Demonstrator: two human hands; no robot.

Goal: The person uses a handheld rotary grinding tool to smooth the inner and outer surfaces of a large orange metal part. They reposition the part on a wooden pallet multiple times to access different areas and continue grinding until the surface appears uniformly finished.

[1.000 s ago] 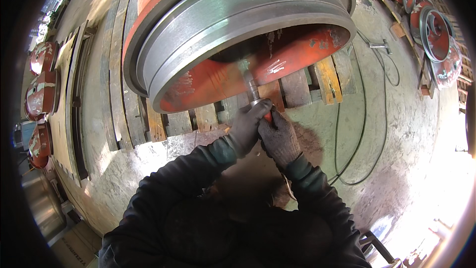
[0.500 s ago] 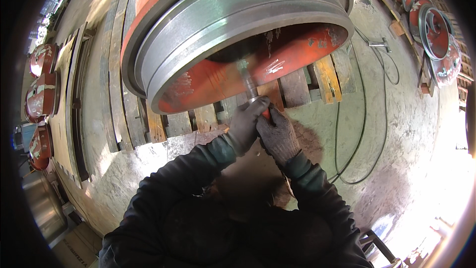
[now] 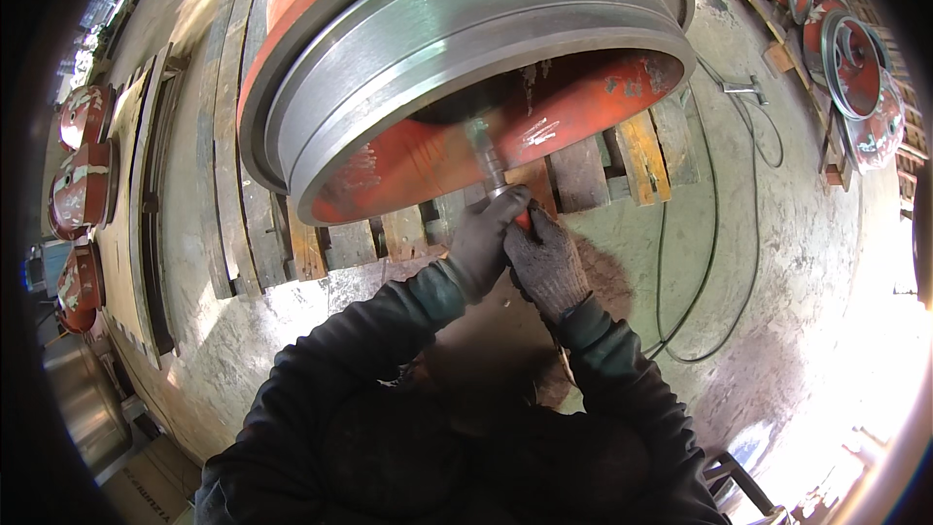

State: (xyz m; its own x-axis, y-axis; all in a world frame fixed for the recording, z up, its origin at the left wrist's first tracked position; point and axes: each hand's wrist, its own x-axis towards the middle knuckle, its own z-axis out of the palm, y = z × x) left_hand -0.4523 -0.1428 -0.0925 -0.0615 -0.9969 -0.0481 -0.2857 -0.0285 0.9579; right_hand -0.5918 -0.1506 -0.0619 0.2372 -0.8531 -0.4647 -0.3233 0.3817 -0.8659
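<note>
A big round casting (image 3: 466,44), with a bare grey machined rim and red paint inside, lies tilted in front of me. Both my gloved hands grip a slim straight tool (image 3: 493,170) that looks like a die grinder, with a metal shaft and a red part. My left hand (image 3: 483,243) is closed around it nearer the casting. Just behind, on the red part, my right hand (image 3: 549,267) is wrapped too. The tool's far end reaches inside the rim toward the red inner wall (image 3: 408,165); its tip is blurred, so contact cannot be told.
Under the casting is a wooden pallet (image 3: 578,175). A thin dark hose (image 3: 714,224) loops on the concrete floor to the right, near a small T-shaped metal piece (image 3: 746,89). More red castings stand at the left (image 3: 83,185) and the far right (image 3: 855,63).
</note>
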